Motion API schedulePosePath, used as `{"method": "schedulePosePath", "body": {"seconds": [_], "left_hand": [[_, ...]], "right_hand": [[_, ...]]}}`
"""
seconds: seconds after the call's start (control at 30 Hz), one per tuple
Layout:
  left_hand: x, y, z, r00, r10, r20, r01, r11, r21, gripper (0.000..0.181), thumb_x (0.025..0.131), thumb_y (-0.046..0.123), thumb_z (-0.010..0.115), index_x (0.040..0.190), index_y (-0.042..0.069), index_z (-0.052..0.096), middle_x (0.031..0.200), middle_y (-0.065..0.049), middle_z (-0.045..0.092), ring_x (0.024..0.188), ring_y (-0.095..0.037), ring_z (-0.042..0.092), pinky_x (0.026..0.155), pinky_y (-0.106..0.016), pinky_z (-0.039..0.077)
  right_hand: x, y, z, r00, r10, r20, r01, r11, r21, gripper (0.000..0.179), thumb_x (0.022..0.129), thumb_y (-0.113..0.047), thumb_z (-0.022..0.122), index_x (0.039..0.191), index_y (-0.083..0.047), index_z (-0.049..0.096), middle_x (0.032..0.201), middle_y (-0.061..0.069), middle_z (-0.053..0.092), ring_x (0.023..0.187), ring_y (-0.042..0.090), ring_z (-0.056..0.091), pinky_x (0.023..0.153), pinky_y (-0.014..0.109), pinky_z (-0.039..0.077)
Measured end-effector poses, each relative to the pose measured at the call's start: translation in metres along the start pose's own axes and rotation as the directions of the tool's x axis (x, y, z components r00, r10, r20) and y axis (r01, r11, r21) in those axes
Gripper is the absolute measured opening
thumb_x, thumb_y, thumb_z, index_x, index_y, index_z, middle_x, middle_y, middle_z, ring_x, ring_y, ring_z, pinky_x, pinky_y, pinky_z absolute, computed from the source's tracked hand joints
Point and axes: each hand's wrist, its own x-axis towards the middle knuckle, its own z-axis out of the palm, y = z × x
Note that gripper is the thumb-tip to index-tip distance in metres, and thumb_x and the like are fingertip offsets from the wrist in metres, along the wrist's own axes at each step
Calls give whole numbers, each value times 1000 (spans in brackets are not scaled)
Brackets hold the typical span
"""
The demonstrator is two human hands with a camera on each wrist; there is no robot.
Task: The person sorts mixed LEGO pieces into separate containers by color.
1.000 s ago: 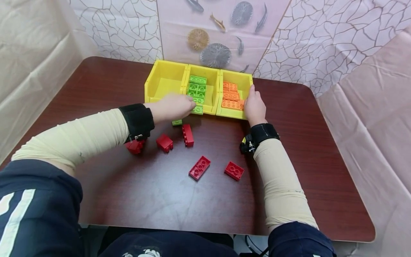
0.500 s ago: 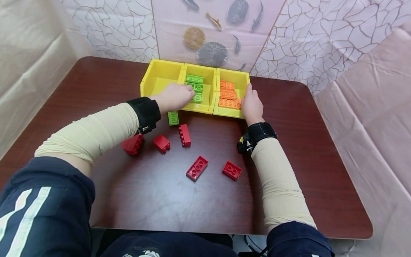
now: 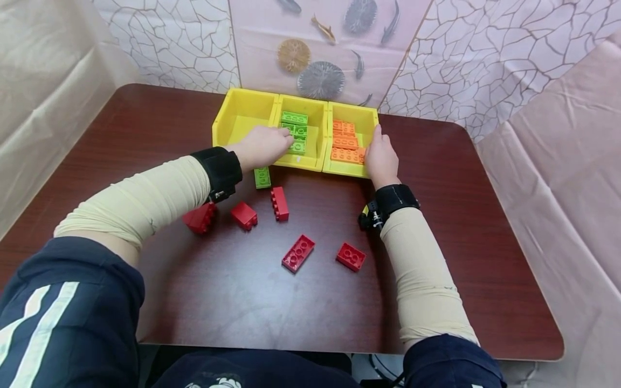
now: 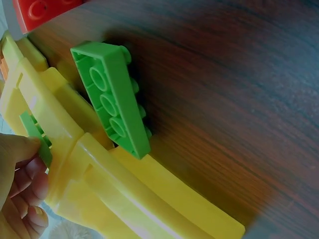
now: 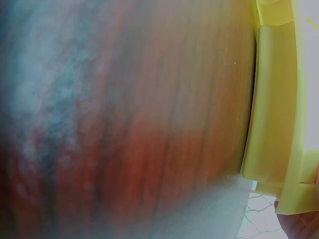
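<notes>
A yellow three-compartment bin stands at the back of the table. Over its middle compartment, my left hand pinches a green toy brick, seen in the left wrist view beside the thumb and curled fingers. Several green bricks lie in that compartment, partly covered by the hand. My right hand grips the bin's right wall. Several orange bricks lie in the right compartment. Another green brick rests on its side on the table, just in front of the bin.
Several red bricks are spread over the brown table: one upright, one short, one studs-down near the left forearm, and two others nearer the front edge. A patterned cloth backdrop rises behind the bin.
My left hand has moved up and inward from the bin's front edge to over the middle compartment, uncovering the green brick on the table. The right hand keeps its hold.
</notes>
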Motion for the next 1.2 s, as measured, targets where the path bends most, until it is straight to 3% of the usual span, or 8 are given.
{"method": "schedulePosePath", "body": {"seconds": [0.3,0.43,0.57,0.67,0.77,0.9,1.03,1.2], "left_hand": [[-4,-2,3,999,-17,-31,17,1000,-1,14,89,1,43,92,3,57,89,-10,52,76,-25,55,63,-43,48],[-11,-4,4,997,15,-71,-15,1000,12,13,90,1,43,90,2,56,87,-11,51,73,-25,54,60,-42,47],[-24,-7,3,986,127,-104,-120,990,68,13,90,-2,45,88,3,57,86,-10,50,72,-25,51,56,-39,45],[-34,-9,2,964,248,-92,-235,963,134,12,87,-6,50,90,3,57,87,-10,51,75,-26,50,54,-38,44],[-43,-12,3,936,351,-20,-340,918,203,15,85,-4,59,97,5,57,89,-10,52,78,-26,50,56,-35,44],[-52,-12,4,905,408,119,-425,876,229,38,81,5,70,116,9,58,107,-10,57,90,-26,53,68,-36,47],[-57,-12,6,887,414,202,-453,866,214,52,79,8,73,128,12,55,122,-9,56,102,-24,54,81,-38,47],[-60,-11,9,885,402,237,-449,870,202,54,77,11,75,128,10,55,119,-9,58,104,-25,54,87,-37,46]], "right_hand": [[-3,-1,1,1000,-18,-20,19,1000,9,54,101,-18,31,150,-8,11,130,21,43,106,36,50,88,49,41],[-2,0,3,1000,-17,-19,17,1000,10,56,100,-18,33,150,-9,10,130,21,43,106,36,50,88,50,42],[-1,0,4,1000,-16,-19,16,1000,6,57,99,-17,35,150,-8,10,130,21,42,107,36,51,87,50,42],[0,0,3,1000,-14,-19,14,1000,2,58,99,-17,35,150,-9,9,131,21,42,107,37,51,87,50,42],[0,1,2,1000,-8,-12,8,1000,-2,58,99,-17,34,150,-9,7,131,21,42,108,36,50,87,50,41],[1,3,3,1000,-3,-2,3,1000,1,58,100,-18,32,151,-10,6,132,20,41,109,36,50,88,50,41],[1,4,3,1000,-2,-4,2,1000,3,58,100,-18,32,151,-11,5,132,20,41,108,36,50,88,50,41],[0,2,4,1000,-5,-10,6,1000,4,58,100,-18,33,151,-11,6,132,20,41,109,35,50,88,49,41]]}}
